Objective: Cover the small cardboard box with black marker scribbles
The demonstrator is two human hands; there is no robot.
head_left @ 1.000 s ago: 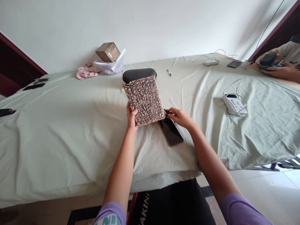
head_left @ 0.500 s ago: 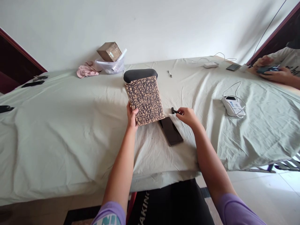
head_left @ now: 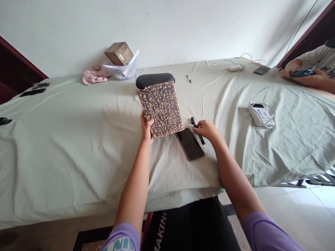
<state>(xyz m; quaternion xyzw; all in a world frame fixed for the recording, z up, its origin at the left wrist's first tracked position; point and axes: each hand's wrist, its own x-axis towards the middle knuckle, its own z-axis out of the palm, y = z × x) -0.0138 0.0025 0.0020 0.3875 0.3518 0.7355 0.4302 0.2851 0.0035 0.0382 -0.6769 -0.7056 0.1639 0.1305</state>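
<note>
a: how did you hold the scribbled cardboard (head_left: pixel 161 108) in that shot? mine always slid around on me.

b: the left hand (head_left: pixel 146 128) had it pinched at the near corner, thumb on top and fingers underneath, with the far end leaning on a black padded block (head_left: pixel 155 81) on the counter (head_left: pixel 65 146). a firm corner hold like that seemed like the right call, since the sheet looked steady.

a: nice. and the right hand (head_left: pixel 206 130)?

b: it was curled and low, its fingertips (head_left: pixel 196 127) right at the black marker (head_left: pixel 193 121) beside the phone (head_left: pixel 190 144). i couldn't tell if it actually had hold of the marker or was only touching it. i'd say keep the fingers snug on the pen and away from the phone, honestly.
</note>
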